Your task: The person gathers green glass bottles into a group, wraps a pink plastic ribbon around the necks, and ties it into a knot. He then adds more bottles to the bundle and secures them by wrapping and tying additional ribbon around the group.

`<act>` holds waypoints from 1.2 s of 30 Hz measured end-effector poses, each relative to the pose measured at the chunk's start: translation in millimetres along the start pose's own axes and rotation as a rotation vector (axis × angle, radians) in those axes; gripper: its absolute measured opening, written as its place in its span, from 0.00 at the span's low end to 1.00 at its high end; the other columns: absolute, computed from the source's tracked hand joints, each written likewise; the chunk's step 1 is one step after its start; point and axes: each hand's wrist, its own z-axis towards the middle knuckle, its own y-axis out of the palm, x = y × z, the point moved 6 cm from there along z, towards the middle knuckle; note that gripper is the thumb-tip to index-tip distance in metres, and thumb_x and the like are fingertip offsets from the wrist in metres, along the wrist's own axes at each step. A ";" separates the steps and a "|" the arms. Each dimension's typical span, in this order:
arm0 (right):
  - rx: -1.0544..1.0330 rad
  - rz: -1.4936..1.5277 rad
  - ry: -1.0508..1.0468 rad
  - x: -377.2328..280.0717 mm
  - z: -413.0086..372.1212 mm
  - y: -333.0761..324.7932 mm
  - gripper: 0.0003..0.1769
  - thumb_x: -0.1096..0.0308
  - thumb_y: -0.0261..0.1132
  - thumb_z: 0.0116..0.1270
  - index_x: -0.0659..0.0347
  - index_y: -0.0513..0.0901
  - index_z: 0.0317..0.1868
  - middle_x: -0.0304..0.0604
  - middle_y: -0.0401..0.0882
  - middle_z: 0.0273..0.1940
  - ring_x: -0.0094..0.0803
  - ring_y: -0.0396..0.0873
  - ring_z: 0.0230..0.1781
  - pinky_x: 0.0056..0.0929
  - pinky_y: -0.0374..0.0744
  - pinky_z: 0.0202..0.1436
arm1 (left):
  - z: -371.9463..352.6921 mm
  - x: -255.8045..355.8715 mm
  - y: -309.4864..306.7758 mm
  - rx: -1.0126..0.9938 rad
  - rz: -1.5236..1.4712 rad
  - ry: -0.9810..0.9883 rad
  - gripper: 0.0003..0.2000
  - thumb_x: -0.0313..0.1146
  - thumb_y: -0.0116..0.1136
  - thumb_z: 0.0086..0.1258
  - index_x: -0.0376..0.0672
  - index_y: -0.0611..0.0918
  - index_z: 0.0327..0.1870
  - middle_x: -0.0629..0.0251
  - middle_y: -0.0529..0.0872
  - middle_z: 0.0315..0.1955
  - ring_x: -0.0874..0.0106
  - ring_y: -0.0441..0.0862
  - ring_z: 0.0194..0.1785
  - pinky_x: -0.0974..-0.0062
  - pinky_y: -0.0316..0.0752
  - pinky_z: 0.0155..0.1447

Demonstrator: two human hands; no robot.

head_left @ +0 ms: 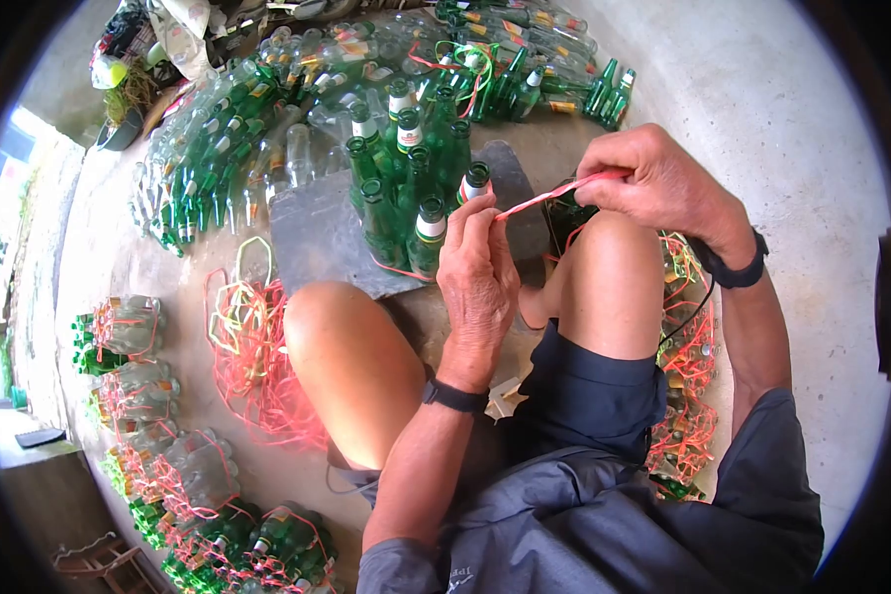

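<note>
A cluster of upright green glass bottles (411, 183) stands on a dark flat slab (307, 230) before my knees. Red plastic strap shows low around the near bottles. Between my hands runs a taut, twisted length of red and white plastic strap (549, 198). My left hand (475, 267) pinches its lower end beside the front right bottle, partly covering that bottle. My right hand (639, 178) grips the upper end above my right knee, fingers closed around it.
A tangle of loose red and yellow-green strap (257, 346) lies on the floor at left. Strapped bottle bundles (203, 470) line the lower left, with more bundles (688, 386) beside my right leg. A large pile of loose bottles (238, 129) fills the back. A concrete wall (782, 148) stands right.
</note>
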 end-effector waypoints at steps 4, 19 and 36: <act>-0.012 0.086 0.199 11.0 -4.8 -18.6 0.07 0.70 0.74 0.69 0.67 0.89 0.40 0.39 0.86 0.27 0.20 0.81 0.29 0.26 0.78 0.34 | -2.1 -3.3 -0.6 -0.012 -0.060 -0.110 0.04 0.23 0.60 0.81 0.34 0.84 0.50 0.53 0.87 0.53 0.58 0.86 0.48 0.64 0.82 0.51; 0.003 0.188 0.276 86.5 -29.6 -69.0 0.07 0.70 0.74 0.70 0.65 0.88 0.38 0.29 0.79 0.27 0.15 0.73 0.29 0.22 0.73 0.35 | -12.3 -15.3 0.2 -0.068 -0.184 -0.279 0.06 0.28 0.58 0.86 0.35 0.82 0.49 0.67 0.81 0.35 0.80 0.80 0.35 0.79 0.76 0.41; 0.076 0.119 0.435 136.3 -49.9 -112.2 0.17 0.51 0.75 0.71 0.54 0.86 0.33 0.24 0.69 0.20 0.14 0.65 0.20 0.19 0.65 0.24 | -15.5 -12.5 -11.9 -0.048 -0.449 -0.502 0.10 0.35 0.55 0.89 0.36 0.81 0.49 0.69 0.85 0.35 0.83 0.77 0.32 0.81 0.76 0.38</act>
